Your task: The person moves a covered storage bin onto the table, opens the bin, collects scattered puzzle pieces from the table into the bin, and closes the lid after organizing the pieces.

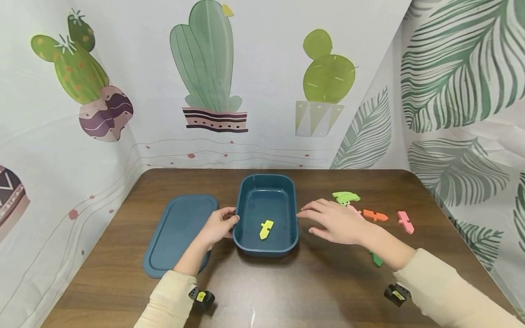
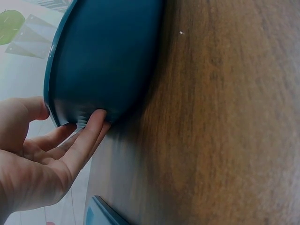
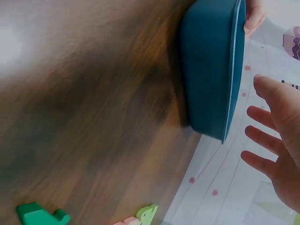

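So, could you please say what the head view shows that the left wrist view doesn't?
Only the head view shows the yellow arrow-shaped piece inside the blue rectangular plastic box, and the right grip. Only the left wrist view shows fine ridges on the box's outer wall. Both show the box, the left grip, the flat blue lid and the brown wooden table.

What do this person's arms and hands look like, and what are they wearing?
The left hand and right hand wear no gloves. The left sleeve and right sleeve are plain cream. By each cuff sits a small black device with a yellow patch.
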The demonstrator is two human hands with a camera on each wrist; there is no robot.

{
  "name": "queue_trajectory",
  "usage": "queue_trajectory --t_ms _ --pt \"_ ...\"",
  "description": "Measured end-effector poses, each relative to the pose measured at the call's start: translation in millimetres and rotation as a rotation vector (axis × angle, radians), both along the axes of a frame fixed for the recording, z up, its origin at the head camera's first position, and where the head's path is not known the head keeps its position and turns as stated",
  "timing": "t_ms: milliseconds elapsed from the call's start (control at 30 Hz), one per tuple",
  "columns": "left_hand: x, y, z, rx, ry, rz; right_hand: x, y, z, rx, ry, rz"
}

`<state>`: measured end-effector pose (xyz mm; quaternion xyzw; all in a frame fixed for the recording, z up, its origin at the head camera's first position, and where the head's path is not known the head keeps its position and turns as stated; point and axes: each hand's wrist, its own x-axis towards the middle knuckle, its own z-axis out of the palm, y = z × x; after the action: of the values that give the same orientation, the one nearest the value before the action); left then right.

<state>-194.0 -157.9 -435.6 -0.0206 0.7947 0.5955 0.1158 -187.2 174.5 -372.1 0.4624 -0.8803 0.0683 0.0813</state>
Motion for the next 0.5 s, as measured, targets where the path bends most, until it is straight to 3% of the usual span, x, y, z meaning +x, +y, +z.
queue_trajectory --t_ms 500 --pt "-1.2 0 -2.0 0.007 -0.005 -0.008 5.4 35 -13.0 -0.083 0.029 -0.015"
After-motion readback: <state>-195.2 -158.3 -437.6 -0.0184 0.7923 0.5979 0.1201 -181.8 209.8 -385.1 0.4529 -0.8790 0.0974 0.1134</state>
